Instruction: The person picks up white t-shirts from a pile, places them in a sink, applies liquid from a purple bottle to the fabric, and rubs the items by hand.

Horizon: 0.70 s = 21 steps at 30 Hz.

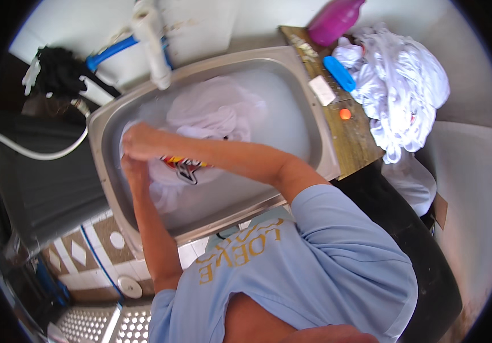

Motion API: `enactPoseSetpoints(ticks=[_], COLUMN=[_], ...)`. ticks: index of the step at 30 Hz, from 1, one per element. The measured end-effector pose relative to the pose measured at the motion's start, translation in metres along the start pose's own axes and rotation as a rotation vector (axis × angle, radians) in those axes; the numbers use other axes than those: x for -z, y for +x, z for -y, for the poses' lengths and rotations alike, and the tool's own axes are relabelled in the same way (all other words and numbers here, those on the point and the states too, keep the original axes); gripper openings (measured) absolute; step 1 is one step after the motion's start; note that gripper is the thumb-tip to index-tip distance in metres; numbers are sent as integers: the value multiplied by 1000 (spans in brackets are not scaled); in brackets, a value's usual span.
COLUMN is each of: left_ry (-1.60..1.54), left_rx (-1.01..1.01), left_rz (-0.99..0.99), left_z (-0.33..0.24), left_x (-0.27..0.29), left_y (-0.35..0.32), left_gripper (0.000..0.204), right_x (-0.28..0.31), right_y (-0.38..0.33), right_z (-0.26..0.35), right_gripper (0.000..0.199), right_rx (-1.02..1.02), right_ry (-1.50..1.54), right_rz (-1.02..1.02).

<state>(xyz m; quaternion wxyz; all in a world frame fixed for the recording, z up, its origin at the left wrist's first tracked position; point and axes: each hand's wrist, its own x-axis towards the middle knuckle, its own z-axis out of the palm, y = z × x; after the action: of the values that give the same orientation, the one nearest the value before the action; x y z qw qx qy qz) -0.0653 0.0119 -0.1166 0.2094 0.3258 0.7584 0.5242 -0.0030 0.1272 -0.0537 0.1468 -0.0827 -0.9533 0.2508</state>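
Note:
Both of my hands meet at the left side of a metal sink (283,60) filled with cloudy water. My right hand (142,142) is closed over the wet white printed garment (171,171), its forearm crossing above the basin. Just below it, my left hand (134,167) also looks closed on this garment, though its fingers are mostly hidden. A red, yellow and black print shows on the cloth under my right forearm. More white fabric (217,108) floats bunched in the middle of the water.
Right of the sink, a wooden board (349,143) carries a blue brush (339,73), a white block (322,90), an orange cap (345,114) and a purple container (334,23). A white laundry heap (400,80) hangs beyond. A white tap pipe (157,51) overhangs the basin.

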Motion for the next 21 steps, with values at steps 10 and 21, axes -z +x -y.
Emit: enactPoseSetpoints(ticks=[10, 21], left_ry=[403, 1085], left_rx=[-180, -234], left_rz=[75, -31], left_z=[-53, -95], left_x=[23, 3], left_y=[-9, -45], left_gripper=[19, 13], right_x=[131, 262], right_y=[-146, -296], right_z=[16, -24], right_gripper=[15, 21], right_rx=[-235, -521], right_ry=[265, 99], right_rz=[-115, -41])
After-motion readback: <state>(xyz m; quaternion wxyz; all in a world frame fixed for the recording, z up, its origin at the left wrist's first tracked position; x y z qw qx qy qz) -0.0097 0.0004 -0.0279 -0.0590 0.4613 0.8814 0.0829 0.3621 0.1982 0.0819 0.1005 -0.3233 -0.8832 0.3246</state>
